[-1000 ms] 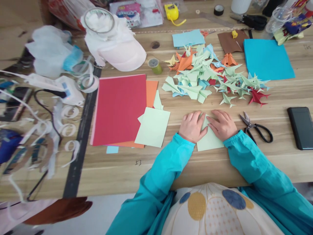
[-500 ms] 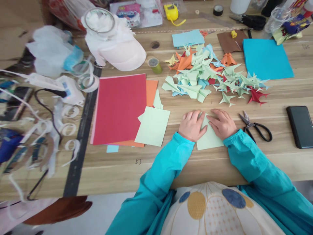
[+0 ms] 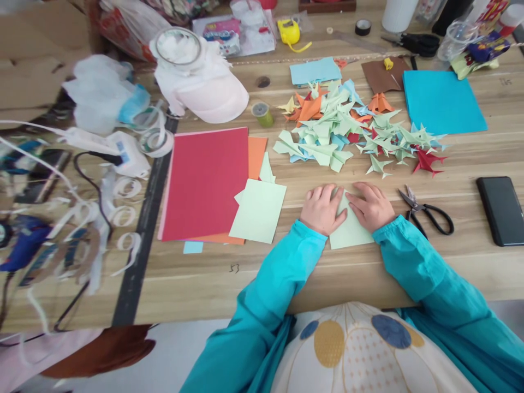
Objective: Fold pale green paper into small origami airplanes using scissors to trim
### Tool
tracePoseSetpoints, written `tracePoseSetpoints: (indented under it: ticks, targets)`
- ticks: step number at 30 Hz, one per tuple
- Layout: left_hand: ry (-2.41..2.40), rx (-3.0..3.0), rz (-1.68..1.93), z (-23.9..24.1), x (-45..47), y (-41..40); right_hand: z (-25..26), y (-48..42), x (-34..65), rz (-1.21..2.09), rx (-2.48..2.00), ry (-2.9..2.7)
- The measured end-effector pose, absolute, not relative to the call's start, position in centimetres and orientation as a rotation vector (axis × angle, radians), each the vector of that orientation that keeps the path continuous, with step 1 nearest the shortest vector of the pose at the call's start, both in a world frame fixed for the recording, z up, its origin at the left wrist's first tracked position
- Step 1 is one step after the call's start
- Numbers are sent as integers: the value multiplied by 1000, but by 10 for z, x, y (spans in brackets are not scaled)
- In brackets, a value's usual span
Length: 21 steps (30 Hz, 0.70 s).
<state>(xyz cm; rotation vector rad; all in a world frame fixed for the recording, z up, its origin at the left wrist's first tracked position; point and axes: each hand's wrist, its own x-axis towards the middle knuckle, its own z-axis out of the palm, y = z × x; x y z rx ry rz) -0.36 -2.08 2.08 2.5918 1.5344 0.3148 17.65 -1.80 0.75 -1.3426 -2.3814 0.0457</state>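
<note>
Currently, the fingers (image 3: 337,201) of the left hand (image 3: 320,210) and right hand (image 3: 371,207) rest extended, unclenched, on the green sheet (image 3: 350,236), which lies on the table (image 3: 184,289). Relative to this sheet: scissors (image 3: 416,207), right; folded paper figures (image 3: 327,128), beyond; red sheet (image 3: 208,185), left; phone (image 3: 501,210), far right.

Left hand (image 3: 322,209), right hand (image 3: 372,207), pale-green paper (image 3: 350,231) beneath

The wooden table (image 3: 196,292) holds a green sheet (image 3: 350,232), folded paper shapes (image 3: 331,115) (lots of them!), scissors (image 3: 416,207) and a black phone (image 3: 500,210).
</note>
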Motion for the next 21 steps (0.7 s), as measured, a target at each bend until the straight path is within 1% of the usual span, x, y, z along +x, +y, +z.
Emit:
tracePoseSetpoints:
  ticks: [11, 16, 21]
  targets:
    - [1528, 2598, 319, 19, -4, -20, 5, -18, 176, 32, -1347, -2367]
    - [1571, 2587, 316, 19, -2, -21, 3, -21, 176, -50, -1331, -2362]
    - [1569, 2595, 326, 19, -1, -21, 2, -35, 185, -154, -1410, -2316]
